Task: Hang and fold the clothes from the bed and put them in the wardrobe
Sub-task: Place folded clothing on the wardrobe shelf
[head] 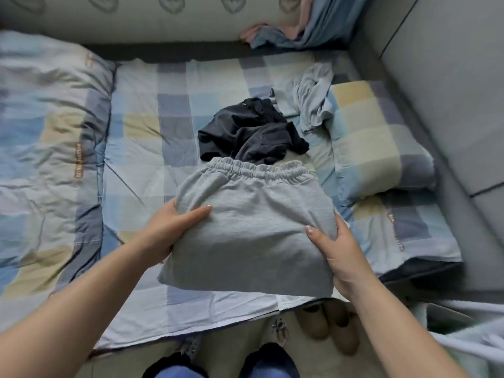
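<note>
A folded pair of grey sweatpants (251, 219) with an elastic waistband is held just above the checked bedsheet (152, 148). My left hand (169, 230) grips its left edge, thumb on top and fingers underneath. My right hand (338, 252) grips its right edge the same way. Behind the sweatpants, a crumpled dark navy garment (251, 135) lies on the bed. A crumpled light grey-blue garment (313, 102) lies further back to the right, partly on a pillow.
A checked pillow (376, 143) lies at the right and a bunched checked duvet (46, 148) at the left. Pink and blue cloth (294, 25) hangs at the padded headboard. A grey wall panel (450, 91) bounds the right side. Slippers (332, 328) sit on the floor by my feet.
</note>
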A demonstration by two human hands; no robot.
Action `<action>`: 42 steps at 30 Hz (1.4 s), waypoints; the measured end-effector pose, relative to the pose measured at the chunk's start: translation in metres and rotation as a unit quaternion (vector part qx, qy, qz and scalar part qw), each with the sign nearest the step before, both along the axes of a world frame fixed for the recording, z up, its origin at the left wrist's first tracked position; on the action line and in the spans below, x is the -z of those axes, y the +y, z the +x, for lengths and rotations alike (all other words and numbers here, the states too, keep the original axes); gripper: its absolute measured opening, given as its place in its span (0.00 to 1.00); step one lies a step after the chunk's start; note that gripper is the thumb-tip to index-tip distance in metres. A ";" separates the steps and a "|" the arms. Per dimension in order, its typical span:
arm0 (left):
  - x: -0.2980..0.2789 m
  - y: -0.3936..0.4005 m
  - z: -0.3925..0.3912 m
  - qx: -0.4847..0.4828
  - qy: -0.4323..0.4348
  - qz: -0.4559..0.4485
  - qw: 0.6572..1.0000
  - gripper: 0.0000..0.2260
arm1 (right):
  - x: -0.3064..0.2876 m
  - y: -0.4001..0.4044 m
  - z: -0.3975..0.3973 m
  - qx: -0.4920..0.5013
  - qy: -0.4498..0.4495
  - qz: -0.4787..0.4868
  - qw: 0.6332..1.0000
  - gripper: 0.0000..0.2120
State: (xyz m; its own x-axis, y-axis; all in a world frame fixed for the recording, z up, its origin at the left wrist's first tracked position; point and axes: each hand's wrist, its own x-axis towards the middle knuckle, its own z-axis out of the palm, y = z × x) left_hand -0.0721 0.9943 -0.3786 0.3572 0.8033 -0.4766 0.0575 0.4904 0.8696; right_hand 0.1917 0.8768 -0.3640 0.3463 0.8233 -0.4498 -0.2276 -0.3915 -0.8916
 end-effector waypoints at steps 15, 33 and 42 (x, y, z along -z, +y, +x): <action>-0.151 -0.048 0.016 0.326 -0.119 0.021 0.938 0.43 | -0.150 -0.189 -0.091 0.293 -0.034 0.077 0.952 0.16; -0.217 -0.449 0.087 0.678 -0.156 -0.032 0.717 0.44 | -0.206 -0.625 -0.253 0.644 -0.093 0.070 0.756 0.15; -0.224 -0.685 0.081 0.828 -0.144 -0.051 0.539 0.42 | -0.207 -0.799 -0.376 0.797 -0.104 0.053 0.593 0.16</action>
State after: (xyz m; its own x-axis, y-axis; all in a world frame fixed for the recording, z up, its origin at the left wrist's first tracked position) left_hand 0.0089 0.3090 -0.1546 0.6158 -0.7560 -0.2218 0.3599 0.0194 0.9328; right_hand -0.1845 0.0779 -0.1566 0.7608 -0.6045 -0.2362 -0.1144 0.2334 -0.9656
